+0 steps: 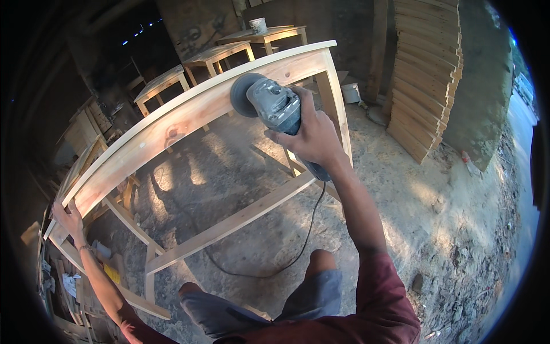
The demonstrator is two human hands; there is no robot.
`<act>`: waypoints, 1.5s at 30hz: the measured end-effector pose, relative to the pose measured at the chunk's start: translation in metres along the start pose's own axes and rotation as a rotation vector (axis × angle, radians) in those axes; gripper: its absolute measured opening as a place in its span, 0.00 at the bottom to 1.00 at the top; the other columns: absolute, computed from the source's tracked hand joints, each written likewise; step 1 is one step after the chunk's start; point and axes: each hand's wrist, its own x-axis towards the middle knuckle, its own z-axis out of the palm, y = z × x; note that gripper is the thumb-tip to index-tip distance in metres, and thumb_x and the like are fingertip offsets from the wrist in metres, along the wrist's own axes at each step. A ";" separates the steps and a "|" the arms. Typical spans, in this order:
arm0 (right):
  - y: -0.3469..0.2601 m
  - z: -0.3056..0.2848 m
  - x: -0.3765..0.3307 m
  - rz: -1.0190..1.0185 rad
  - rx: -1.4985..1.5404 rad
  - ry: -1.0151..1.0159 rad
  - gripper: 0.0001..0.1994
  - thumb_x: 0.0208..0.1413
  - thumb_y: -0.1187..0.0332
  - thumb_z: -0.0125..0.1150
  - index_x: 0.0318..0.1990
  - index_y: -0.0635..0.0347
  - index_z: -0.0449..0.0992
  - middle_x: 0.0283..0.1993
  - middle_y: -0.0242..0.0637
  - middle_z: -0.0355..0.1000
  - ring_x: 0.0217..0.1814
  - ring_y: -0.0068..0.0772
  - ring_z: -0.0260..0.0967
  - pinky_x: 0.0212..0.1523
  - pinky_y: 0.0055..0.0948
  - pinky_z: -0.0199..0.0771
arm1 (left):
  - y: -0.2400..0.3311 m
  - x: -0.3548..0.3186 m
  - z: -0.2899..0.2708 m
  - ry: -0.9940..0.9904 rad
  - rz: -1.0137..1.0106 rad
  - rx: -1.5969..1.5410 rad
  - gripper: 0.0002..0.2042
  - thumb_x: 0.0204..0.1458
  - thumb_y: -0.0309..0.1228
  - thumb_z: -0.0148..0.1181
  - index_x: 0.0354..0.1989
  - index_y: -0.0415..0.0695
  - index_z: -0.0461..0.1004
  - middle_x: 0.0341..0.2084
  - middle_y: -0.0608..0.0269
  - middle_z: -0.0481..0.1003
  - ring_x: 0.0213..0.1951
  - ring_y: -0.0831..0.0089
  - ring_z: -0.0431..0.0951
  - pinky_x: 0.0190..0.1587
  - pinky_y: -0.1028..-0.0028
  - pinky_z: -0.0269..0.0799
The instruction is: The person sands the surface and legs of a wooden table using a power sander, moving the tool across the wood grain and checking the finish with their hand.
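My right hand (318, 135) is wrapped round the body of an angle grinder (277, 103). Its dark round disc (244, 95) rests against the long side board of a wooden table frame (143, 150), right of the middle. Bare pale wood with several knots makes up the frame, which has legs and a low stretcher (229, 223). At the frame's far left end, my left hand (69, 221) grips the board's edge, fingers curled over it. A black power cord (306, 232) hangs from the grinder and loops across the floor.
Several small wooden tables (215, 54) stand behind the frame, one with a white bucket (258, 25) on top. A tall stack of wooden boards (425, 80) leans at the right. Another white bucket (351, 93) sits near it. Wood scraps (71, 286) lie at the left.
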 end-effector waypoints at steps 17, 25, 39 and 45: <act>0.060 -0.046 0.019 0.104 0.065 0.151 0.44 0.46 0.52 0.73 0.68 0.59 0.57 0.56 0.55 0.75 0.59 0.54 0.75 0.61 0.45 0.74 | -0.007 0.000 0.000 0.022 0.044 0.007 0.14 0.59 0.40 0.62 0.45 0.43 0.74 0.36 0.53 0.74 0.43 0.50 0.74 0.50 0.56 0.67; 0.104 -0.063 0.025 0.195 0.099 0.276 0.43 0.47 0.51 0.72 0.67 0.61 0.60 0.55 0.53 0.76 0.57 0.48 0.75 0.59 0.42 0.73 | 0.015 0.005 0.003 0.080 0.071 -0.015 0.15 0.60 0.43 0.60 0.44 0.43 0.74 0.35 0.52 0.74 0.43 0.50 0.73 0.50 0.55 0.66; 0.124 -0.077 0.039 0.198 0.129 0.364 0.41 0.51 0.52 0.76 0.65 0.66 0.62 0.56 0.50 0.74 0.57 0.41 0.73 0.60 0.38 0.71 | 0.015 0.003 -0.004 0.025 0.065 0.013 0.26 0.66 0.54 0.49 0.38 0.37 0.68 0.32 0.48 0.68 0.41 0.46 0.68 0.53 0.51 0.60; 0.093 -0.057 0.028 0.104 0.146 0.271 0.41 0.50 0.54 0.76 0.66 0.64 0.61 0.57 0.51 0.75 0.57 0.43 0.75 0.60 0.40 0.72 | 0.022 0.006 -0.004 0.014 0.034 -0.016 0.24 0.66 0.52 0.50 0.37 0.37 0.67 0.30 0.49 0.65 0.40 0.46 0.67 0.50 0.53 0.61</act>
